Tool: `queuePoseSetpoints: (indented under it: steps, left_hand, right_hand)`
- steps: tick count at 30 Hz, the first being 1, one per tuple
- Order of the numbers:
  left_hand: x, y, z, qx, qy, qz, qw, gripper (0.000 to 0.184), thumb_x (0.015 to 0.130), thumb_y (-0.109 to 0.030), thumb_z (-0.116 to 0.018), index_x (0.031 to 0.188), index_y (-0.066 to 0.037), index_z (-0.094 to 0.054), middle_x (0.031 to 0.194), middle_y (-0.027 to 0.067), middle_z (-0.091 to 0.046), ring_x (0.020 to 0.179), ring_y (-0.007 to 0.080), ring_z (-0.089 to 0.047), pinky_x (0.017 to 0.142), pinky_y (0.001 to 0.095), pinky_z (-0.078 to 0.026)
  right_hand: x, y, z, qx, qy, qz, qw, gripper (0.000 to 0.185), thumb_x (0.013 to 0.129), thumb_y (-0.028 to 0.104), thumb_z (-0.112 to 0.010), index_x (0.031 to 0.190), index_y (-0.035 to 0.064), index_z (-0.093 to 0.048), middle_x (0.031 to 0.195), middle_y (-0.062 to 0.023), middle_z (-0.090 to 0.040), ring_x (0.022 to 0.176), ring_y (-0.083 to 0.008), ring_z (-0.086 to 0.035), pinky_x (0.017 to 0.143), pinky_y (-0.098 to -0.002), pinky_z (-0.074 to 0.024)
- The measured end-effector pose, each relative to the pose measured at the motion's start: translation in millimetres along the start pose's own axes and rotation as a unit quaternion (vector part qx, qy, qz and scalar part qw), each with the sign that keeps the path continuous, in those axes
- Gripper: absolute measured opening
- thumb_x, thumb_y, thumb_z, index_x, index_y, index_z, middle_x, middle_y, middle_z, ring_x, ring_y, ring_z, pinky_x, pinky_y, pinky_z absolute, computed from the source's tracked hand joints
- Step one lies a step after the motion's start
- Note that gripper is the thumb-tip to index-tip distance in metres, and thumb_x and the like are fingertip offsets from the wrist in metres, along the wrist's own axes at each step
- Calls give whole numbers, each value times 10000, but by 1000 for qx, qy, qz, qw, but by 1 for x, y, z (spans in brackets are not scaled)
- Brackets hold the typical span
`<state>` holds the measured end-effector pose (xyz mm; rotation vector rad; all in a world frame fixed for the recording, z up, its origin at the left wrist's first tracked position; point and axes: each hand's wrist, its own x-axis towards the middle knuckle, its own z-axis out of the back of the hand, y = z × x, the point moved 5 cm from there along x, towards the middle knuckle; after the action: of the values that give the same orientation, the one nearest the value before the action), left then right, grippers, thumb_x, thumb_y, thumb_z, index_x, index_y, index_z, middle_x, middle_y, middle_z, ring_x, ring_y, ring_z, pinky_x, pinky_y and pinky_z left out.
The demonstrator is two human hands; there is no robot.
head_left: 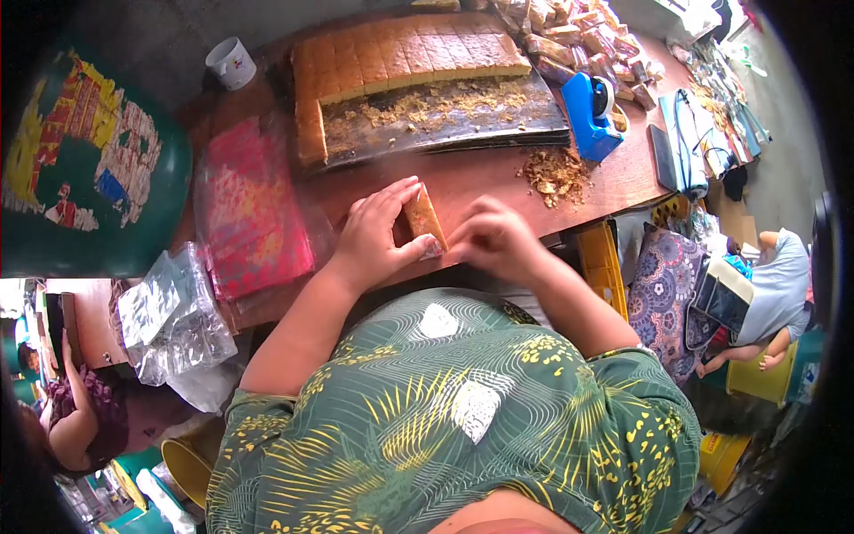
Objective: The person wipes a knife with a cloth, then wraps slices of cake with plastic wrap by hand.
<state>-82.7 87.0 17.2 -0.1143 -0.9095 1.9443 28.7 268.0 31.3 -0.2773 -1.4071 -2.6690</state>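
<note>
My left hand (378, 227) is closed round a slice of cake (425, 219), fingers along its far side and thumb at its near end. The slice has a shiny look, as if in clear wrap, and rests near the table's front edge. Just right of it, my right hand (496, 238) is curled with fingers pressed together, slightly blurred; whatever it pinches is hidden. Beyond both hands stands a dark tray (445, 125) with a cut sheet of cake (400, 53) along its back and left side. A blue tape dispenser (591, 120) stands at the tray's right corner.
Wrapped slices (596, 44) are heaped at the back right. Crumbs (556, 176) lie in front of the dispenser. Pink-red plastic sheets (253, 209) and clear bags (173, 311) lie left, near a white mug (231, 64) and a green container (98, 169). Other people sit at both sides.
</note>
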Motion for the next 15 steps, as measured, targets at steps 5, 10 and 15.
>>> queuePoseSetpoints:
  steps: [5, 10, 15]
  left_hand:
    - [-2, 5, 1, -22, -18, -20, 999, 622, 827, -183, -706, 1415, -53, -553, 1481, 160, -561, 1373, 314, -534, 1162, 448, -384]
    - [-1, 6, -4, 12, -40, -35, 999, 606, 793, -150, -677, 1388, -82, -582, 1448, 107, -590, 1318, 293, -560, 1110, 446, -419]
    - [0, 1, -2, 16, -57, -32, 998, 516, 764, -160, -755, 1255, -93, -610, 1345, 84, -641, 1273, 302, -576, 1090, 458, -422]
  right_hand:
    - [25, -9, -27, 76, -4, -11, 997, 328, 780, 146, -884, 1026, 40, -695, 1000, -127, -630, 840, -265, -656, 733, -367, -559]
    - [48, -15, -8, -2, -90, -26, 996, 563, 774, 135, -901, 1226, 60, -574, 1049, -88, -609, 788, -168, -630, 676, -309, -552]
    - [25, -35, 138, -76, -372, -5, 925, 503, 844, 184, -848, 1260, 64, -591, 1037, -112, -634, 803, -201, -670, 675, -320, -571]
